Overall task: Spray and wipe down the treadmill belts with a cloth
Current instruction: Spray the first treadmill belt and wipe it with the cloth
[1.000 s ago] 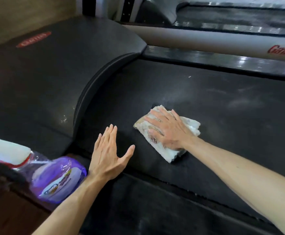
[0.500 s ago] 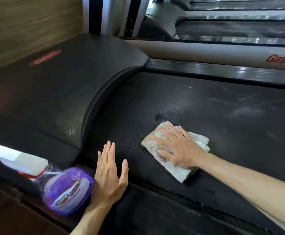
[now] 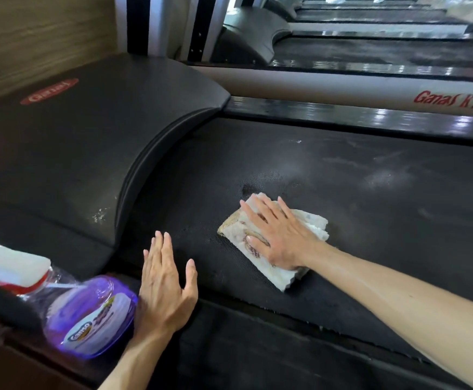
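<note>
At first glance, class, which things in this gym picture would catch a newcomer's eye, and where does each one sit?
The eye lands first on the right hand pressed flat on a folded white cloth in the middle of the dark treadmill belt. Next comes the bright purple spray bottle lying at the lower left, with the left hand spread flat beside it at the belt's near edge. Pale smears show on the belt to the right.
</note>
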### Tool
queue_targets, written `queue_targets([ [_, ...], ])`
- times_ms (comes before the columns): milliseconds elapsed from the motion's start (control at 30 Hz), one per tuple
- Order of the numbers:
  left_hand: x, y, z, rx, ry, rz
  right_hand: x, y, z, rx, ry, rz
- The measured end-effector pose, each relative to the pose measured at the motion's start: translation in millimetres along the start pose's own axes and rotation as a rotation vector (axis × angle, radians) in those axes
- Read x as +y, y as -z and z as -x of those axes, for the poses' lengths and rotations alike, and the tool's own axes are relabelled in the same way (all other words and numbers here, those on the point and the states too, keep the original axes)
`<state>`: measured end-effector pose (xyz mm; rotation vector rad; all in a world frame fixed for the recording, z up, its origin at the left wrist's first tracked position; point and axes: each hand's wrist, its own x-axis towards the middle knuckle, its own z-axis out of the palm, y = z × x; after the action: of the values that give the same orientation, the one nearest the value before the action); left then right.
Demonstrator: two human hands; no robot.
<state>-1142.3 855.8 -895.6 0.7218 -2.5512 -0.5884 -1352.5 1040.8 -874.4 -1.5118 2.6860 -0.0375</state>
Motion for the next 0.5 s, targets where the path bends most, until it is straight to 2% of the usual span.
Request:
queue_targets([
  [167,4,2,1,0.004,0.033,0.026,-5,3,-7,-0.064,-0.058,-0.043],
  [333,7,7,4,0.019,0.052,0.057,-14,-2,-9,-0.007,-0.102,-0.115],
  [500,12,11,6,0.016,0.101,0.121,-46,-5,13,-0.004,0.076,-0.095],
])
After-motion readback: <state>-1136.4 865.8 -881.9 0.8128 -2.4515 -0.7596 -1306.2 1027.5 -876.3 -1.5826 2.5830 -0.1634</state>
